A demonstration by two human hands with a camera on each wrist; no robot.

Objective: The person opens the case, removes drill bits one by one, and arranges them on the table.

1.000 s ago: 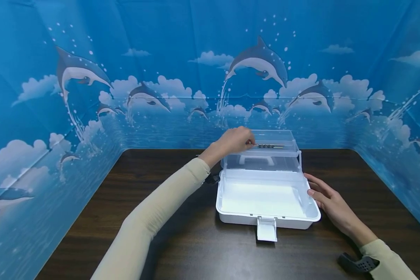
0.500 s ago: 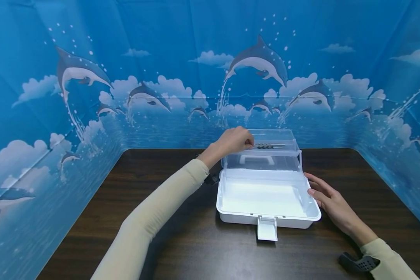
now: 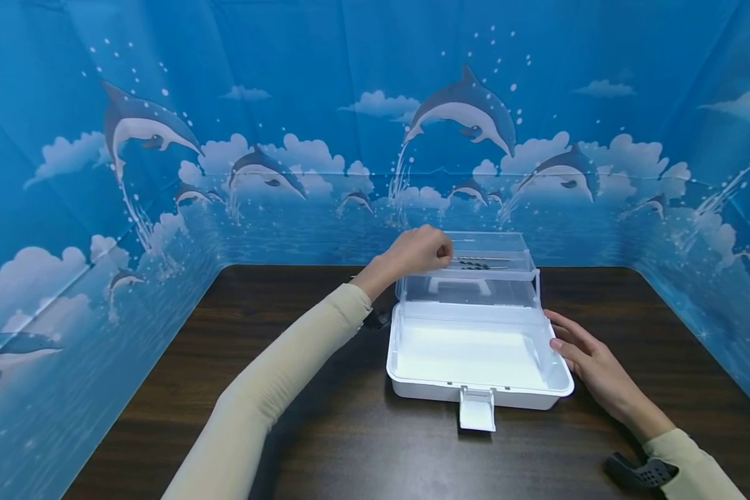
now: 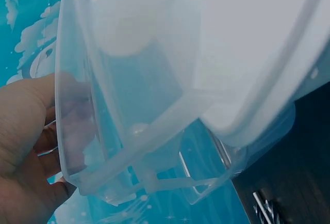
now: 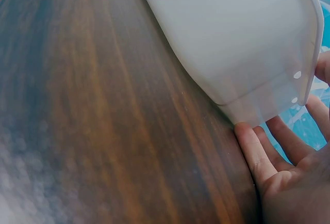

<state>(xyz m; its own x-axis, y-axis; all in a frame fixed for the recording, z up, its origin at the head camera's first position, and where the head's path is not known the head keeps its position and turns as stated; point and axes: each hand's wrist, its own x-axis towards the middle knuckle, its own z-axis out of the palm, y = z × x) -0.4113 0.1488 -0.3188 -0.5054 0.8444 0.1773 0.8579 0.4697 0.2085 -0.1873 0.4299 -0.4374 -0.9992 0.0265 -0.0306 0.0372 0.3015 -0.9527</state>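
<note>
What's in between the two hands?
Between the left hand and right hand are the open white box and its clear upper part, seen in the head view.

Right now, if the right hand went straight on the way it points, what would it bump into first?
Probably the box: the right hand points toward its side, and the fingers seem to touch it there, though exact depth is hard to judge.

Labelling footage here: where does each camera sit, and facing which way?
Head: worn there, facing forward and down at the white box; left hand, right hand, sleeves show.
Left wrist: worn there, facing clear plastic; left hand shows.
Right wrist: worn there, facing box and tabletop; right hand shows.
Both wrist views share blue backdrop.
</note>
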